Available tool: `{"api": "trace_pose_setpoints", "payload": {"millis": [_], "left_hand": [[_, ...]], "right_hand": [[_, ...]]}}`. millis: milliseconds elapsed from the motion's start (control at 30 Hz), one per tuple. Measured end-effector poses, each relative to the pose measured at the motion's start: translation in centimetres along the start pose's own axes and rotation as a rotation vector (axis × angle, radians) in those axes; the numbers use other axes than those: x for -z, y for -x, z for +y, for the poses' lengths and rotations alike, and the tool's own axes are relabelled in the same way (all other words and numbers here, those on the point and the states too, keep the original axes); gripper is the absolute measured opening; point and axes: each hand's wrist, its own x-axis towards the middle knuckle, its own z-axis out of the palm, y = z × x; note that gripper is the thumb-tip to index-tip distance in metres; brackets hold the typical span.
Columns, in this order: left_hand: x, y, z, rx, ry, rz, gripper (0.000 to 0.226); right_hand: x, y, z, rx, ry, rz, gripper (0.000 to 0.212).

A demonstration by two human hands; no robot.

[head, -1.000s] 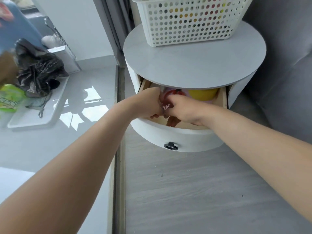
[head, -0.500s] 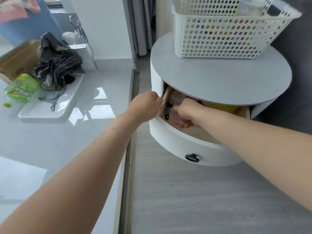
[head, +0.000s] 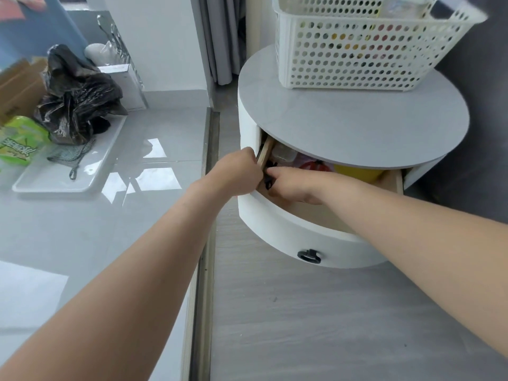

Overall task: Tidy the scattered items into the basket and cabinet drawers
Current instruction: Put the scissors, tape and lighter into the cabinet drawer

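Head view: open drawer of round cabinet, basket on top; left hand curled at the drawer's wooden side, right hand inside pinching a small black item, hands nearly touching; risk: item snagging between side and cabinet wall, fingers trapped on closing.
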Motion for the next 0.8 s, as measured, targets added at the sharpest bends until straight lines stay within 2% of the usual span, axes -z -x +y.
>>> {"api": "trace_pose_setpoints", "payload": {"millis": [67, 167, 300, 433, 500, 567, 700, 800], "left_hand": [[0.0, -0.1, -0.1, -0.033, -0.105, 0.04, 0.033], [0.2, -0.1, 0.0, -0.061, -0.227, 0.078, 0.03], [0.6, 0.9, 3.1, -0.145, -0.381, 0.052, 0.006], [-0.1, 1.3, 5.8, -0.199, -0.422, -0.004, 0.015], [-0.7, 1.3, 6.0, -0.156, -0.451, -0.049, 0.021], [-1.4, 1.7, 6.0, -0.081, -0.481, -0.081, 0.022], [-2.5, 3.3, 6.5, 0.009, -0.51, -0.031, 0.009], [-3.6, 5.1, 7.5, 0.026, -0.46, 0.054, 0.007]], "right_hand": [[0.5, 0.8, 0.2, 0.063, -0.027, 0.019, 0.028], [1.8, 3.0, 0.6, 0.134, -0.109, 0.11, 0.051], [2.4, 5.5, 2.7, 0.092, 0.161, 0.199, 0.022], [2.3, 7.6, 4.4, 0.03, 0.438, 0.213, 0.022], [2.3, 8.3, 5.9, -0.034, 0.46, 0.21, 0.018], [2.3, 9.1, 7.2, -0.101, 0.438, 0.191, 0.024], [2.7, 12.0, 8.6, -0.187, 0.337, 0.203, 0.027], [1.5, 14.2, 8.5, -0.156, 0.353, 0.357, 0.033]]}}
